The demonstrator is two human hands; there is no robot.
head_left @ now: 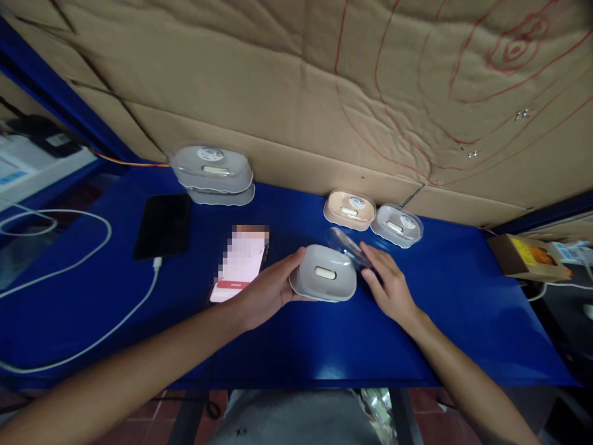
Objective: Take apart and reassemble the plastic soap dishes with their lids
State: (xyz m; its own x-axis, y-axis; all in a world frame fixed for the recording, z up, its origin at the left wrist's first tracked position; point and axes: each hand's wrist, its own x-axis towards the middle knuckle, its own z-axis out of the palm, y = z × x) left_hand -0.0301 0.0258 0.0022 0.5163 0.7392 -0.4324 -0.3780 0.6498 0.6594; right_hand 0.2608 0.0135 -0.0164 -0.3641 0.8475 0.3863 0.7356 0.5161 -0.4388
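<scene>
Pale grey and smooth, the open dish [324,287] in the head view is a rounded oval with a slightly wavy lower edge. An off-white bar [325,272] lies crosswise near the middle of its shallow top, with a small dark opening at the bar's right end. The dish is held up in front of the person, over the near middle of the blue table [296,346], to the right of a lit phone [243,262].

The left hand [271,287] is partly closed and grips the dish by its left end, thumb at the upper rim and fingers curled underneath. The right hand [391,284] is half open; its thumb and fingers pinch the right side of a clear lid [348,248], which is tilted and beside the dish's upper right rim. Whether lid and rim touch cannot be told.

Behind them, near the cardboard wall [278,93], a peach case [349,210] and a grey case [397,226] sit side by side, each with a clear cover and a round sticker. Farther left are stacked grey cases [213,173], and in front of those a dark tablet [163,225] with a white cable [151,290] plugged in.
</scene>
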